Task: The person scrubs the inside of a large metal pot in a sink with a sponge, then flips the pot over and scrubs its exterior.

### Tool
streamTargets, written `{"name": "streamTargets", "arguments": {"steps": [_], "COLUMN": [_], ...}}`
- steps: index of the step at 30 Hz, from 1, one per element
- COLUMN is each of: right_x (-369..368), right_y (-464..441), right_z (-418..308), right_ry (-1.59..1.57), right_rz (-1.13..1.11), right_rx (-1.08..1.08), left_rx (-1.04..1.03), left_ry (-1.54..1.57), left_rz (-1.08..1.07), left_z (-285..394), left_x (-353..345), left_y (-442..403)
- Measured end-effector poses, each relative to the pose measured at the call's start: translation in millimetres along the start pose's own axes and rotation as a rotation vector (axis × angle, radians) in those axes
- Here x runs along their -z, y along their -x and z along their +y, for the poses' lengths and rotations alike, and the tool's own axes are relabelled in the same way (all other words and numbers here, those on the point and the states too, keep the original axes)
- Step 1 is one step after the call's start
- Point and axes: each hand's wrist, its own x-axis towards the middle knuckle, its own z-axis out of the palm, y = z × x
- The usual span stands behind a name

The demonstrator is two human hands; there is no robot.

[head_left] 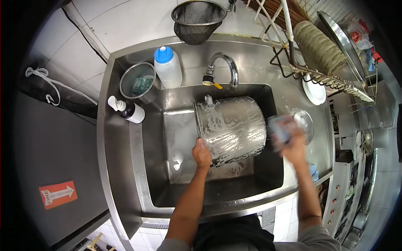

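A large metal stockpot (234, 129) lies on its side in the sink, streaked with soap suds, its mouth facing left. My left hand (202, 154) is closed on the rim at the lower left of the pot. To the right of the pot's base, my right hand (294, 140) is smeared by motion and apart from the pot. In its fingers is a blurred blue-grey sponge (279, 130). Just beyond this hand, on the right drainboard, stands a small clear bowl (307, 121) with white suds, partly hidden by the fingers.
A faucet (226, 62) rises behind the steel sink (157, 184). Left of it are a blue-capped bottle (168, 69), a metal container (125, 85) with a green scouring pad and a dark pump bottle (133, 112). White plates (315, 92) stand beneath a wire rack (326, 81); a strainer (197, 29) hangs above.
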Motion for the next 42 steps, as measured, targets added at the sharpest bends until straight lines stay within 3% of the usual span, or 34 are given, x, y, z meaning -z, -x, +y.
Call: {"name": "streamTargets", "arguments": {"steps": [1, 3, 5, 7, 9, 10, 12, 14, 16, 20, 22, 25, 26, 29, 30, 33, 34, 39, 41, 42], "right_x": [-31, -107, -197, -229, -263, -269, -270, -254, -206, -188, -200, -202, -200, -193, -199, -232, -260, -215, -186, -188], "right_y": [3, 24, 21, -20, -81, -97, -114, -51, -4, -1, -32, -70, -69, -61, -57, -90, -103, 12, 65, 66], "right_z": [-18, -35, -26, -39, -43, -47, -56, -42, -32, -19, -25, -20, -23, -48, -50, -36, -21, -36, -28, -26], "right_ry": [0.052, -0.13, -0.162, -0.066, -0.017, -0.022, 0.107, -0.165, -0.146, -0.021, -0.429, -0.416, -0.411, 0.308, 0.364, 0.199, 0.255, 0.164, 0.269, 0.275], "right_rz": [0.029, -0.16, -0.076, -0.036, -0.198, -0.213, -0.412, -0.105, -0.338, -0.577, -0.34, -0.31, -0.312, -0.206, -0.207, -0.249, -0.25, -0.341, -0.713, -0.711], "right_rx": [0.186, 0.237, 0.568, 0.63, 0.156, 0.166, 0.116, 0.374, 0.796, 0.823, 0.317, 0.177, 0.179, 0.386, 0.387, 0.307, 0.39, 0.531, 0.565, 0.571], "left_rx": [0.007, -0.034, -0.079, -0.09, -0.041, -0.032, -0.048, -0.051, -0.043, -0.012, 0.008, 0.034, 0.047, 0.046, 0.041, -0.006, 0.001, -0.01, -0.061, -0.111], "left_ry": [0.039, 0.008, -0.02, 0.041, -0.079, -0.118, -0.19, -0.178, -0.17, -0.132, -0.144, -0.213, -0.234, -0.231, -0.208, -0.179, -0.179, -0.066, -0.016, 0.019], "left_rz": [-0.001, 0.025, 0.055, 0.081, 0.093, 0.104, 0.101, 0.094, 0.091, 0.095, 0.093, 0.075, 0.074, 0.08, 0.076, 0.108, 0.099, 0.109, 0.124, 0.151], "left_z": [0, -3, -6, -11, -16, -17, -10, -3, -2, -3, -5, 2, 5, 1, -2, 10, 8, -8, -8, -10], "left_x": [-1, -2, -6, -8, -9, -11, -6, -5, -2, -5, -4, -5, -4, -4, -5, -1, -2, -3, -3, -3], "left_y": [-2, 0, -4, -2, -6, -4, -1, -2, 1, -3, -2, -1, -1, -4, -3, -3, -2, -1, 0, -1]}}
